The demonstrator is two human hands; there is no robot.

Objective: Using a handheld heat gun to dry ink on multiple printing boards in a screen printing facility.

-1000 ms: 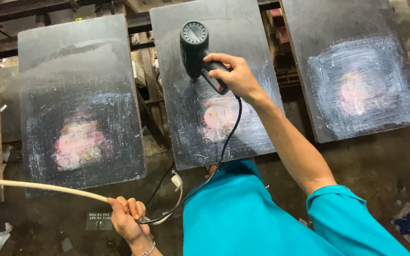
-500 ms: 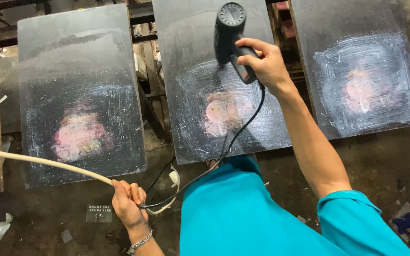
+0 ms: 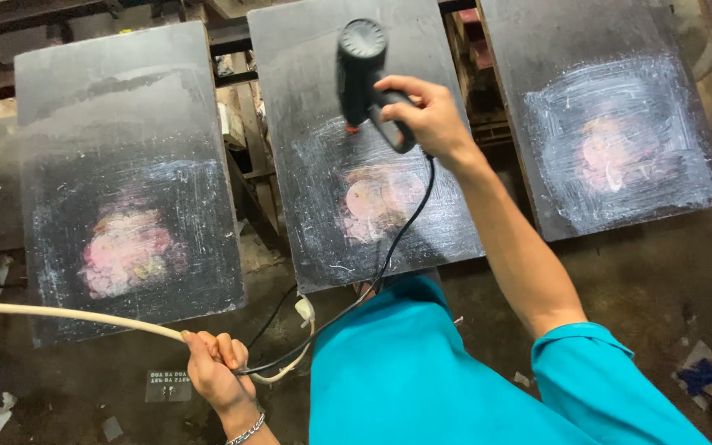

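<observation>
Right hand point(image 3: 422, 115) grips the black heat gun point(image 3: 362, 70) over the middle board point(image 3: 364, 148); left hand point(image 3: 212, 367), fisted round the cream cable point(image 3: 67, 315), should hold its slack aside.

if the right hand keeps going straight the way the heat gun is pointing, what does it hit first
Most likely the middle dark board. The right hand aims the black heat gun down at it, above its pink smear. Depth is hard to judge from overhead.
</observation>
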